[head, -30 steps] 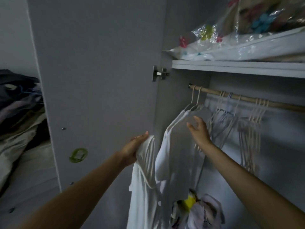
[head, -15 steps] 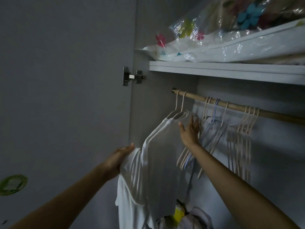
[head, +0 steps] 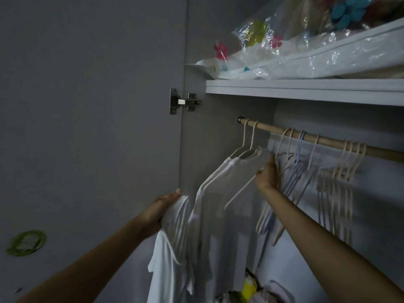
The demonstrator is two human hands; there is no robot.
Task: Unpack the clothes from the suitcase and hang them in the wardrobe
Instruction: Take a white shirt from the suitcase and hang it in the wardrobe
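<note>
Since half a second ago my view has swung further up and right, so the wardrobe rail (head: 328,139) sits higher and nearer the middle, and my right hand (head: 267,174) has climbed from among the hangers to the shoulder of the hung white shirt (head: 220,204); its fingers (head: 272,162) are curled there and a cream hanger (head: 240,191) slants down and left from the hand, though motion blur keeps me from telling whether they truly grip the hanger or only press the cloth. My left hand (head: 162,208) is at much the same height as before; its fingers are closed around a bunched white garment (head: 172,248) that droops below the hand, just left of the hung shirt and beside the open wardrobe door (head: 87,127).

The hung shirt rides on two cream hooks at the left end of the rail; to its right hang a group of bare cream and pale blue hangers (head: 295,171), then a second cluster of cream hangers (head: 341,184) further along. Above the rail runs a white shelf (head: 306,89) carrying a clear plastic bag (head: 306,55) with coloured flower prints; a metal hinge (head: 183,101) joins door and carcass; a round green sticker (head: 26,242) shows low on the door; crumpled clothes (head: 262,289), one yellow, lie at the wardrobe bottom.
</note>
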